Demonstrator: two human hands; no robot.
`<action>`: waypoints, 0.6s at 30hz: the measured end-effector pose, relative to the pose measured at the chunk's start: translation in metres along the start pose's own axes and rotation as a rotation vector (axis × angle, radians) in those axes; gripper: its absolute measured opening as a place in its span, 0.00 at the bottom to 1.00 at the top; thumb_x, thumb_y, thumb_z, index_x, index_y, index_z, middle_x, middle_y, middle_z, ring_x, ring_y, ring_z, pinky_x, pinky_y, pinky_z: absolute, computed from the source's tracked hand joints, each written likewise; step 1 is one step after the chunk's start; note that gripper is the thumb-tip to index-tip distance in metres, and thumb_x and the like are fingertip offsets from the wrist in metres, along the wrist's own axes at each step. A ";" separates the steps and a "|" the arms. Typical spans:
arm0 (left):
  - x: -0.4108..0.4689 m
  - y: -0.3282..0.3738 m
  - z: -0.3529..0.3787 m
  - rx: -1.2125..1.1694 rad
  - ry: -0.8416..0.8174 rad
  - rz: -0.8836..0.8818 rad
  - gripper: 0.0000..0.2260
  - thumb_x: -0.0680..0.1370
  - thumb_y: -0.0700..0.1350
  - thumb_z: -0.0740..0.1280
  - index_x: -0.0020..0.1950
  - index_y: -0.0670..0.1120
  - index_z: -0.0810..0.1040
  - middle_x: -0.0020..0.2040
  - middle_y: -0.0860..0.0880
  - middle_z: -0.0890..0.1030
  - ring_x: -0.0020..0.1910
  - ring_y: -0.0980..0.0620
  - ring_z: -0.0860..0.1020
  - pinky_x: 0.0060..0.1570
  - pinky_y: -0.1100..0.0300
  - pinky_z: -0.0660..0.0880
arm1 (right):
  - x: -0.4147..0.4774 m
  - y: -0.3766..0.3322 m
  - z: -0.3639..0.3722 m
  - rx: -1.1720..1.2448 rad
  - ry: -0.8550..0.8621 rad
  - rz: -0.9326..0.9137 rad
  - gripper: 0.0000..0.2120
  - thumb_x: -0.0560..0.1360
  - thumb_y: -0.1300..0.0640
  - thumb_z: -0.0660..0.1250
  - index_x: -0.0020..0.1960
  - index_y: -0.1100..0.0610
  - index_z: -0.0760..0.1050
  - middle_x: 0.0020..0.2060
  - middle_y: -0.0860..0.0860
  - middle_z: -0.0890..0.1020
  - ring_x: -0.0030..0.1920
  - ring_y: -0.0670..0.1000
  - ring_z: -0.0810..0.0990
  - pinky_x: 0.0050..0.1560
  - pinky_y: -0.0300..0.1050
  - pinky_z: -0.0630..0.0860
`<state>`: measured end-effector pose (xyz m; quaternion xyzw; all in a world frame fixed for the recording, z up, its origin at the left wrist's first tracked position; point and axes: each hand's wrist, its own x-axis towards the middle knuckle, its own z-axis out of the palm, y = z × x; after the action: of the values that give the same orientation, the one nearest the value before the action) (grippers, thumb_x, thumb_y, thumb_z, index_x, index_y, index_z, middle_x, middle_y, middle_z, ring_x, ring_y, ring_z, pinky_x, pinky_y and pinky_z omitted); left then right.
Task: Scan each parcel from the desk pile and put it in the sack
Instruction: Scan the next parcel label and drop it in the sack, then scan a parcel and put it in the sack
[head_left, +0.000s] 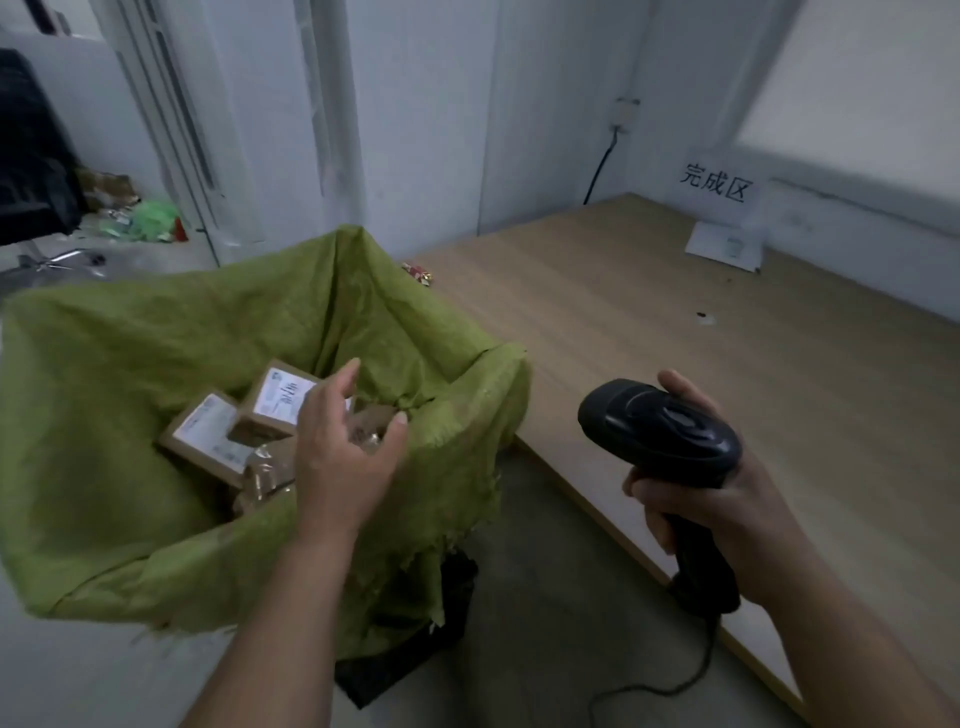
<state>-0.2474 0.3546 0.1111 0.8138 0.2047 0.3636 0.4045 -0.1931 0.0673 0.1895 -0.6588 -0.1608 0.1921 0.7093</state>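
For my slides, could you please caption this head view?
Left hand open above boxed parcels in the green sack; right hand grips a black scanner.

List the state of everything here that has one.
sack: mouth open, parcels inside.
parcels: lying in the sack, two labels face up.
left hand: open, empty, over the parcels.
right hand: grips the scanner handle.
scanner: held beside the desk edge, cable hanging.

The left hand (343, 447) covers the near corners of the labelled cardboard parcels (208, 431) in the green sack (130, 338); their label print is too blurred to read; the right hand (711, 499) hides most of the handle of the barcode scanner (660, 431); its cable (670, 690) leaves by the bottom edge; the desk (675, 338) is cut off at the right.
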 end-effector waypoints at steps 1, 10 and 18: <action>-0.009 0.009 0.012 0.000 -0.053 0.045 0.31 0.70 0.58 0.65 0.70 0.46 0.71 0.59 0.51 0.73 0.59 0.48 0.73 0.58 0.50 0.73 | -0.010 -0.001 -0.010 -0.011 0.029 -0.005 0.48 0.52 0.66 0.83 0.66 0.41 0.70 0.42 0.60 0.81 0.22 0.56 0.72 0.21 0.46 0.72; -0.124 0.099 0.101 0.056 -0.378 0.319 0.29 0.70 0.59 0.62 0.63 0.42 0.76 0.57 0.45 0.77 0.58 0.52 0.70 0.59 0.64 0.65 | -0.137 -0.009 -0.111 -0.059 0.182 -0.061 0.47 0.58 0.71 0.77 0.70 0.41 0.66 0.44 0.61 0.79 0.23 0.55 0.73 0.22 0.46 0.72; -0.253 0.208 0.165 0.058 -0.584 0.475 0.31 0.70 0.61 0.61 0.67 0.43 0.73 0.60 0.45 0.76 0.61 0.47 0.72 0.62 0.55 0.68 | -0.277 -0.015 -0.215 -0.048 0.334 -0.127 0.50 0.59 0.70 0.77 0.74 0.45 0.61 0.41 0.56 0.81 0.24 0.55 0.73 0.22 0.46 0.72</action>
<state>-0.2790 -0.0105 0.1041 0.9191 -0.1032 0.1940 0.3270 -0.3309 -0.2558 0.1937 -0.6867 -0.0865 0.0309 0.7211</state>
